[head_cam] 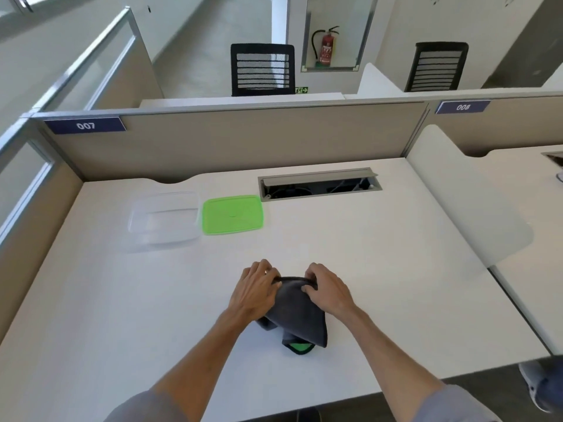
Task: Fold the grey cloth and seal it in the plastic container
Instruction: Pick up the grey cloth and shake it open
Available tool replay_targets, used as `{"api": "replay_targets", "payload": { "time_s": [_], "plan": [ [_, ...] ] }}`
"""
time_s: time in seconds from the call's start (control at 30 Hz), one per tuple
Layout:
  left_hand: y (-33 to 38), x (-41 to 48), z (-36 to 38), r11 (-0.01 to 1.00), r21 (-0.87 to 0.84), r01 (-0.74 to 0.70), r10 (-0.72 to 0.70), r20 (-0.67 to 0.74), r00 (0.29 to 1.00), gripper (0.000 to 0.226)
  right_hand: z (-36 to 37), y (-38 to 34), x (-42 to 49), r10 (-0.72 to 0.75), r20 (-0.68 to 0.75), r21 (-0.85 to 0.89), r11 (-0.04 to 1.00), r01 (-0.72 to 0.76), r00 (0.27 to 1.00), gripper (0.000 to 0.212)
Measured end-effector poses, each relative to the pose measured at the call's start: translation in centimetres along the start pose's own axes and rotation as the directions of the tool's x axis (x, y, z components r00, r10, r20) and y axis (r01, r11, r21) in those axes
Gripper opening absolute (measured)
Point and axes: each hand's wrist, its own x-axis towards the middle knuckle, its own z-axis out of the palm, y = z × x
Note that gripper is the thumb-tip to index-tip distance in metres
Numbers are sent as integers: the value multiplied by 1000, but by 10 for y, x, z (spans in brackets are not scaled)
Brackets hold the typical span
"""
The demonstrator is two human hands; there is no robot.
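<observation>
The grey cloth (297, 315) lies bunched on the white desk near the front, with a green patch showing at its near edge. My left hand (254, 289) grips the cloth's far edge at its left side. My right hand (327, 289) pinches the same far edge at its right side. The clear plastic container (163, 220) stands uncovered at the back left of the desk. Its green lid (233, 214) lies flat on the desk just to the right of the container, apart from it.
A cable tray (320, 185) with a raised grey flap is sunk into the desk at the back right. A beige partition (243, 141) closes the far side. A white divider (466, 196) bounds the desk on the right. A shoe (536, 382) shows on the floor at lower right.
</observation>
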Motion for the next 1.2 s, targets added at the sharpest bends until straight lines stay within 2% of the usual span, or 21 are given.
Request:
{"api": "replay_targets", "payload": {
  "time_s": [0.2,0.33,0.43,0.53,0.7,0.83,1.07,1.13,1.2],
  "plan": [
    [-8,-12,-15,983,-173,-54,24,-172,985,15,-34,2,7,-24,119,-29,999,28,993,24],
    [-14,-25,-35,967,-247,-65,1,-250,968,16,-77,-2,10,-61,292,-113,989,98,954,22],
    [-19,-37,-49,963,-261,-74,-1,-276,961,20,-112,-6,5,-73,350,-70,992,104,934,21],
    [-23,-46,-56,953,-285,-100,23,-262,965,22,-145,-16,-5,-166,305,61,986,154,938,25],
    [-34,-51,-58,943,-310,-121,58,-204,977,24,-192,-34,-22,-310,166,209,939,274,936,15],
    [-51,-53,-71,920,-392,-19,-81,-238,968,17,-227,-36,-33,-347,87,232,919,320,934,13],
    [-70,-55,-120,887,-461,26,-217,-367,905,4,-268,-29,-56,-356,-51,232,904,358,933,8],
    [-72,-58,-132,875,-482,42,-261,-397,880,15,-273,-25,-59,-343,-54,249,905,345,938,5],
    [-72,-60,-146,860,-510,28,-284,-430,857,13,-277,-19,-56,-310,-55,243,918,314,949,4]
  ]
}}
